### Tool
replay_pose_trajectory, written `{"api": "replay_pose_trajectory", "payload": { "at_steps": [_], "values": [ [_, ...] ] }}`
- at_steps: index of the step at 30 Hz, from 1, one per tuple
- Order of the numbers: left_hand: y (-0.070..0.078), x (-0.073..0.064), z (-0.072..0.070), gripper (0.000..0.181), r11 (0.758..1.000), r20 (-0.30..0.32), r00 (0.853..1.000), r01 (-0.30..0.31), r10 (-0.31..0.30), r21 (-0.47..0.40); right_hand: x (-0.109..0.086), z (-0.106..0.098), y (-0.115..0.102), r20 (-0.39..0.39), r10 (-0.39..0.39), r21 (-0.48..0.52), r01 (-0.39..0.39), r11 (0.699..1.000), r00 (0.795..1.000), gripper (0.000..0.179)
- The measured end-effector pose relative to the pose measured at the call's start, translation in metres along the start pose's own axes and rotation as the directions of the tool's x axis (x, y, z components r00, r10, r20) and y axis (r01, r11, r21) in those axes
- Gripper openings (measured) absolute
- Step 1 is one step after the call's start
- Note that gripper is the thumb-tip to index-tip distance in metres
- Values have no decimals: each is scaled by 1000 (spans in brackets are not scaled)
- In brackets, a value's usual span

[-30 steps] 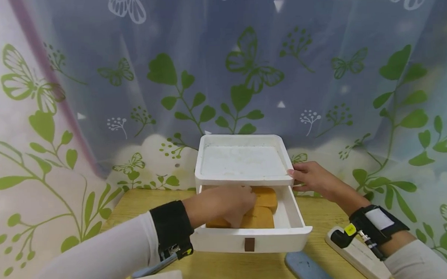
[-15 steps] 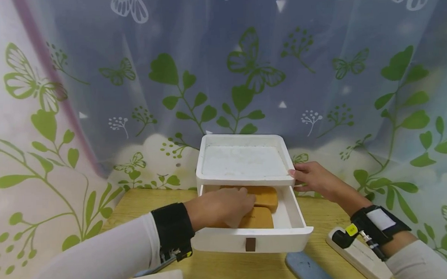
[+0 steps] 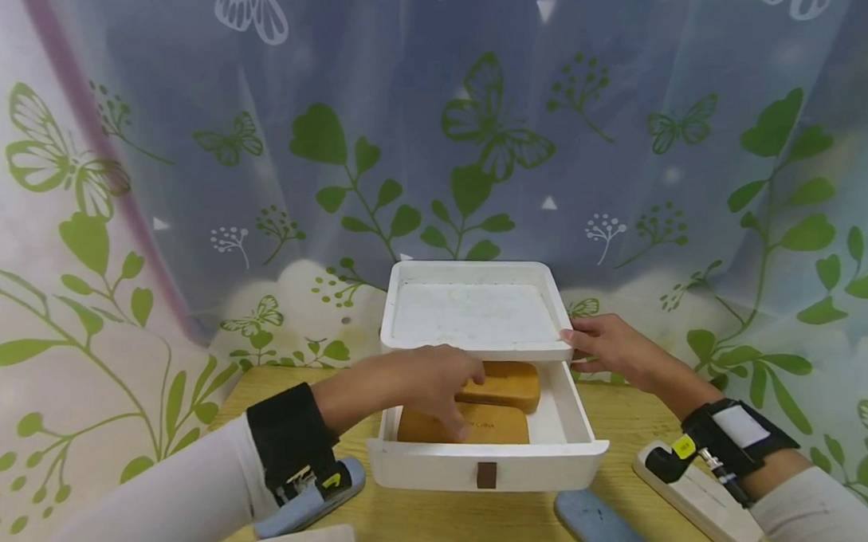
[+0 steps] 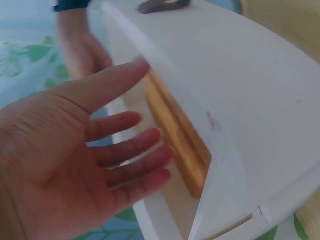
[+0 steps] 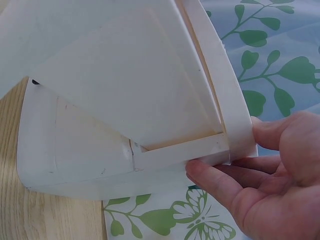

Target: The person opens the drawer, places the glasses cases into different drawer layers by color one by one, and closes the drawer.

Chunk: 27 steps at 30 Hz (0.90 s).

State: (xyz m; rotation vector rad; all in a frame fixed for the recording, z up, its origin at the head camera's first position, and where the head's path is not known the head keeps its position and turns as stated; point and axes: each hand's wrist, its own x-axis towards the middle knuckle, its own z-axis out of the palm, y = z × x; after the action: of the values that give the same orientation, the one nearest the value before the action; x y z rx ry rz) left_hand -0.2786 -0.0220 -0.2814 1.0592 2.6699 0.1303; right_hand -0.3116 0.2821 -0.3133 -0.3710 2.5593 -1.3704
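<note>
Hovering wide over the drawer (image 3: 541, 468), your left grip (image 3: 429, 378) should take the probably light, stiff cases (image 3: 502, 425) by their sides; your right grip (image 3: 609, 345) pinches the casing (image 3: 475, 316).

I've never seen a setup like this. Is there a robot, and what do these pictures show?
No robot here: a person works with two bare hands. The wide picture comes from a camera on the head; the other two come from wrist cameras, each watching its own hand. On the wooden-looking table stands a white drawer unit with its drawer pulled open. Two orange-brown cases lie inside. The left hand is over them, fingers loosely open, holding nothing; the right hand grips the unit's side edge. Nearby on the table lie two blue objects and two pale ones.
</note>
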Motion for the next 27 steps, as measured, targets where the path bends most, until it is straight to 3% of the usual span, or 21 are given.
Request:
{"api": "replay_pose_trajectory", "payload": {
  "at_steps": [3, 6, 9, 11, 17, 19, 21, 23, 27],
  "values": [
    [-2, -13, -2, 58, 987, -103, 993, -69, 55, -142, 1, 1, 0, -2, 2, 0, -2, 1000, 1000, 58],
    [-3, -28, 2, 45, 952, -227, 965, -189, 134, -242, 0, 1, 0, 1, 4, -3, -4, 1000, 1000, 58],
    [0, -42, 12, 35, 886, -310, 934, -288, 176, -363, 0, 1, 1, 2, 9, -6, -9, 1000, 1000, 59],
    [3, -51, 21, 31, 827, -331, 926, -326, 182, -458, -1, 0, 2, 3, 12, -9, -11, 1000, 1000, 60],
    [14, -73, 45, 29, 641, -228, 961, -274, 157, -717, -1, 0, 2, 7, 1, -3, -1, 1000, 1000, 61],
    [16, -77, 55, 29, 606, -173, 971, -237, 163, -759, 0, 0, 2, 7, -3, -4, 3, 1000, 1000, 61],
    [15, -78, 68, 31, 588, -122, 978, -198, 167, -784, 0, 0, 2, 6, -5, -6, 5, 1000, 1000, 62],
    [14, -77, 81, 36, 596, -93, 984, -167, 153, -786, 0, 0, 2, 6, -4, -8, 4, 1000, 1000, 62],
    [10, -74, 107, 47, 596, -97, 990, -141, 106, -790, 0, -1, 2, 9, -6, -7, 6, 1000, 1000, 62]
  ]
}}
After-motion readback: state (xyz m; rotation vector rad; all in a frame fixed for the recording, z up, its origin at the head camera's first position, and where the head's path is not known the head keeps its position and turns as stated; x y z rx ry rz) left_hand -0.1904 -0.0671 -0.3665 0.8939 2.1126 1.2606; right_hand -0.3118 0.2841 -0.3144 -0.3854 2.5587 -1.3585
